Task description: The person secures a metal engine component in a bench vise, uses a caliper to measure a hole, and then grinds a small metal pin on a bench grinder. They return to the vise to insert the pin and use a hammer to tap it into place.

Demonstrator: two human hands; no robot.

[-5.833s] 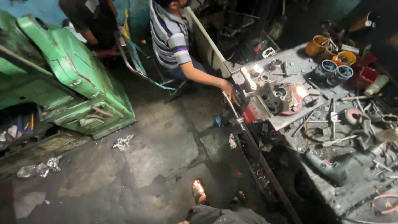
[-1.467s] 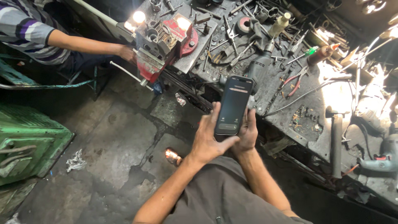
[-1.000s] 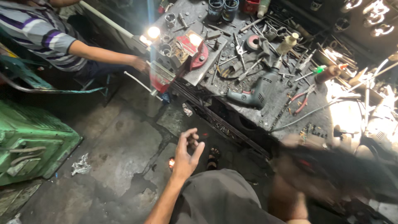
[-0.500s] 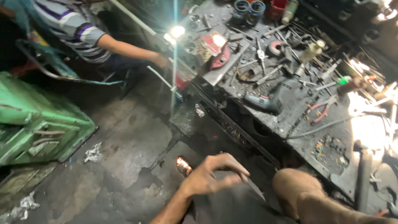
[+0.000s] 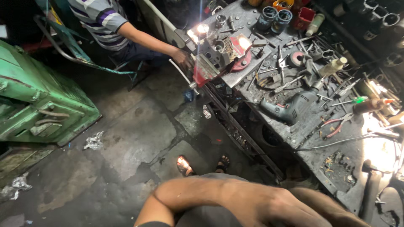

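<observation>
Left hand (image 5: pixel 286 208) lies low against the wearer's body, back up, fingers curled downward out of sight, so I can't tell if it grips anything. Right hand not identifiable; only a forearm edge beside it. Ahead and right: the cluttered workbench (image 5: pixel 311 126), with the power drill (image 5: pixel 290 107) lying on its side nearest the hand. Farther ahead, a co-worker's hand (image 5: pixel 182 56) rests at the red vise (image 5: pixel 212 63).

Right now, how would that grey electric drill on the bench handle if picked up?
The electric drill probably feels heavy for its size and rigid. Lying on its side among loose tools on the workbench, it seems unlikely to roll.
</observation>
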